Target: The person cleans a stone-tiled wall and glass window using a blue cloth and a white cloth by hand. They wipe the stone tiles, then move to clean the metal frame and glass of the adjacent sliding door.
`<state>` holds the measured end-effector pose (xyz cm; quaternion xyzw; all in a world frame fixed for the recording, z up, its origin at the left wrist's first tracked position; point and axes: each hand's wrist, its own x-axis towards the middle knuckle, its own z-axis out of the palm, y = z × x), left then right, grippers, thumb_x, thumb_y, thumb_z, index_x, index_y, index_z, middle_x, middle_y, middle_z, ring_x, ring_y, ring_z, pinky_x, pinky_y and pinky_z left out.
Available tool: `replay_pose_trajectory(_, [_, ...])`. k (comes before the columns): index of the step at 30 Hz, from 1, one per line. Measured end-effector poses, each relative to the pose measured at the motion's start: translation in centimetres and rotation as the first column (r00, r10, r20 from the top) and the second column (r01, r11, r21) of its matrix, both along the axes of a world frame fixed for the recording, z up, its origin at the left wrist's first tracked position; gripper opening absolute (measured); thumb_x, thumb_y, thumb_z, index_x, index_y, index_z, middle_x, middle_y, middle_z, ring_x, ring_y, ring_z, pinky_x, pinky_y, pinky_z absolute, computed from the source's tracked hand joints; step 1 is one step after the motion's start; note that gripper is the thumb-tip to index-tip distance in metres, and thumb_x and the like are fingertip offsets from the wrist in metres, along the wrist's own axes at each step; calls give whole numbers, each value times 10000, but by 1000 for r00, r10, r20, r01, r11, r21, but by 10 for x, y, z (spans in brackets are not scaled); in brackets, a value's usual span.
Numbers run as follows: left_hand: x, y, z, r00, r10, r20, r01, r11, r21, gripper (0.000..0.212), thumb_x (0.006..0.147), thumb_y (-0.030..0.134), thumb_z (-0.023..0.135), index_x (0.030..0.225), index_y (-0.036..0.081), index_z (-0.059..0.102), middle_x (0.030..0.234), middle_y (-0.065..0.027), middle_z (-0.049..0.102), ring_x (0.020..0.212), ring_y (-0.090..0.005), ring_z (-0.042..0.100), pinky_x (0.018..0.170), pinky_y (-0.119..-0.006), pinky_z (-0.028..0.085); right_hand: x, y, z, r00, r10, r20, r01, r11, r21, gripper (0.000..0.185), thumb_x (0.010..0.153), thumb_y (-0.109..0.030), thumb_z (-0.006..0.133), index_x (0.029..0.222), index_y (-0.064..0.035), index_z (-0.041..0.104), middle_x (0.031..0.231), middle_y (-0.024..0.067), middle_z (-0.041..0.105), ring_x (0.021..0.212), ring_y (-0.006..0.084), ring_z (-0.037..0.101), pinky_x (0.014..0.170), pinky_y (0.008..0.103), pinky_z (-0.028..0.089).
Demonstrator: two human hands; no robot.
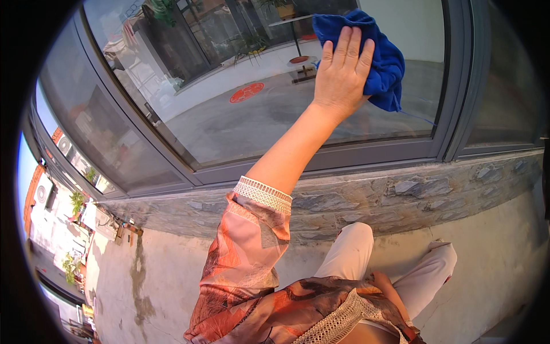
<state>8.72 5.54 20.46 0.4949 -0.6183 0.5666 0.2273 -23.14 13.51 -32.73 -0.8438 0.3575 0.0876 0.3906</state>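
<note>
My left hand (342, 75) lies over a blue cloth (384, 64), pressing it against a large glass pane (266, 124) with the fingers spread and pointing up. The thumb is hidden. Folds of the cloth bunch to the right of the hand, and a loose blue thread trails from its lower corner. Down by my light trousers (350, 253), my right hand (380, 280) rests low between the legs, partly covered by my patterned blouse; its fingers are too unclear to read.
A grey metal frame (378, 155) borders the pane above a low stone-faced wall (335, 206). On the pane or behind it shows a red round design (247, 92). Reflections include plants. Concrete ground (184, 275) lies below, with potted plants (71, 266) at far left.
</note>
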Motion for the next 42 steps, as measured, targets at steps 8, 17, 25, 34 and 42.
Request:
replay_pose_trajectory(8, [12,11,31,923,-60,380,-51,960,276,585,787,243,667,1341,144,504,1440,-58,437,1313,-210,414,1119,-449,251,-7,4,18,996,-57,68,57,998,5,473,728,-219,739,1112,16,595,1071,219,651,995,368,627,839,415,504])
replay_pose_trajectory(17, [228,195,117,866,450,-218,-500,774,-389,664,924,414,481,1455,53,313,1512,-217,282,1405,-363,264,1088,-610,170,1,14,41,995,-92,-24,93,995,47,447,779,-260,698,1145,-17,619,1102,192,653,1029,345,619,883,394,492])
replay_pose_trajectory(25, [262,230,61,507,133,-851,-741,571,-353,865,875,708,354,1499,125,216,1571,-102,191,1444,-329,155,1086,-660,107,-2,10,40,994,-108,-17,109,992,62,451,759,-271,718,1122,-19,627,1129,196,640,1046,355,608,882,409,492])
replay_pose_trajectory(34, [110,53,180,972,233,-13,-217,883,-416,773,852,483,576,1431,23,352,1492,-259,292,1409,-383,242,1105,-558,213,6,13,18,999,-15,-34,13,999,-50,461,727,-348,733,1038,-20,643,1003,213,659,967,390,616,826,440,501])
replay_pose_trajectory(42, [-45,-53,88,914,69,400,-138,980,146,748,770,493,688,1403,186,433,1475,-127,369,1392,-283,303,1122,-522,229,17,9,24,998,1,-63,5,995,96,452,762,-334,719,1099,-47,626,1056,220,646,1030,390,599,882,438,485])
